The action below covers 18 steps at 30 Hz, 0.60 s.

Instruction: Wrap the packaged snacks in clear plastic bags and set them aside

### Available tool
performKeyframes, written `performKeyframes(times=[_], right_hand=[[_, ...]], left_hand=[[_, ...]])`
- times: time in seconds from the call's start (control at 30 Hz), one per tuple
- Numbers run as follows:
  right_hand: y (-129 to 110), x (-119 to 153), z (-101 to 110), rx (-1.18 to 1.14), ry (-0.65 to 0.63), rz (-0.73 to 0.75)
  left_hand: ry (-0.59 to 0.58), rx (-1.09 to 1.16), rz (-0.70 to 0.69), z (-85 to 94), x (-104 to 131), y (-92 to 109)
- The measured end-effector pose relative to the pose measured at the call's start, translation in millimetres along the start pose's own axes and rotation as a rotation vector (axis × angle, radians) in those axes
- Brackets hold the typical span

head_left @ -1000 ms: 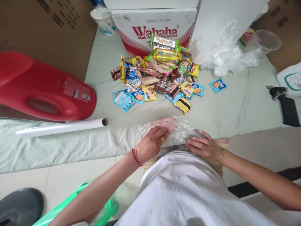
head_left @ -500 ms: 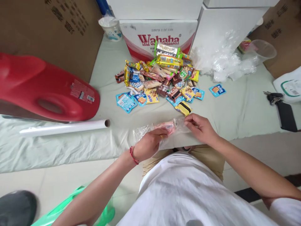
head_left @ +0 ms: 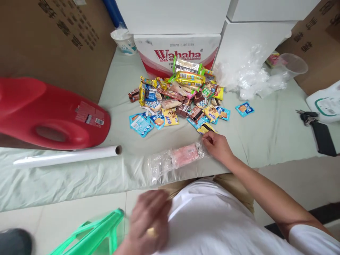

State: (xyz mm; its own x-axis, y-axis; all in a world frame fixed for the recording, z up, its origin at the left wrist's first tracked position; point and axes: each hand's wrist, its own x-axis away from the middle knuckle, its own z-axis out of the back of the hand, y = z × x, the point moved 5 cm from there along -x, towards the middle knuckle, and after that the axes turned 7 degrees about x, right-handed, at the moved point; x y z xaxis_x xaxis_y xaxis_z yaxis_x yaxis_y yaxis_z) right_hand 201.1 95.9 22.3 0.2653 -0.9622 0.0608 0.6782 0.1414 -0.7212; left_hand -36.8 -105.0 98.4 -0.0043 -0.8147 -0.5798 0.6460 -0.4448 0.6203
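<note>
A pink packet [head_left: 185, 155] lies in a clear plastic bag [head_left: 160, 164] near the table's front edge. My right hand [head_left: 216, 146] has its fingers closed on the bag's right end. Blurred by motion, my left hand [head_left: 151, 217] is off the table in front of my body, apart from the bag; its fingers look bent, but I cannot make out whether they hold anything. Just behind the bag, a heap of wrapped snacks [head_left: 183, 108] spreads over the cloth, with a yellow snack packet [head_left: 206, 128] close to my right fingertips. One blue snack packet [head_left: 244, 109] lies separately to the right.
To the left are a red jug [head_left: 53, 117] and a white roll [head_left: 69, 156]. A Wahaha carton [head_left: 177, 44] backs the heap, beside crumpled clear plastic [head_left: 249, 78]. Keys [head_left: 308, 117] and a black flat object [head_left: 322, 138] lie at right. A green stool [head_left: 92, 233] stands below.
My left hand has let go of the packet and pulled back down off the table. The bag now lies flat on the cloth, its right end still in my right hand.
</note>
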Motion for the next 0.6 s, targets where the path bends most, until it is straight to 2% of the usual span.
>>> performKeyframes(times=[0.03, 0.07, 0.13, 0.2, 0.3, 0.4, 0.47, 0.53, 0.6], right_hand=[[-1, -1, 0, 0.013, -0.011, 0.0], [-1, -2, 0, 0.022, -0.021, -0.001], [-1, -5, 2, 0.036, -0.037, -0.003], [4, -7, 9, 0.065, -0.028, 0.001], [17, -7, 27, 0.152, 0.056, -0.009], [36, 5, 48, 0.201, 0.129, -0.108], [46, 17, 56, 0.196, 0.125, -0.198], [49, 30, 56, 0.177, 0.098, -0.247], [45, 37, 51, 0.165, 0.061, -0.245]], left_hand=[[-0.129, 0.011, -0.17, -18.9, 1, 17], [-0.223, -0.025, -0.223, -37.6, -1, 24], [-0.298, -0.134, -0.149, -67.6, -10, 16], [-0.278, -0.254, -0.013, -82.0, -20, -8], [-0.218, -0.324, 0.099, -79.3, -28, -42], [-0.158, -0.289, 0.071, -65.4, -35, -54], [-0.076, -0.304, 0.03, -55.6, -42, -48], [0.019, -0.333, -0.022, -49.6, -47, -34], [0.035, -0.28, -0.105, -53.0, -51, -17]])
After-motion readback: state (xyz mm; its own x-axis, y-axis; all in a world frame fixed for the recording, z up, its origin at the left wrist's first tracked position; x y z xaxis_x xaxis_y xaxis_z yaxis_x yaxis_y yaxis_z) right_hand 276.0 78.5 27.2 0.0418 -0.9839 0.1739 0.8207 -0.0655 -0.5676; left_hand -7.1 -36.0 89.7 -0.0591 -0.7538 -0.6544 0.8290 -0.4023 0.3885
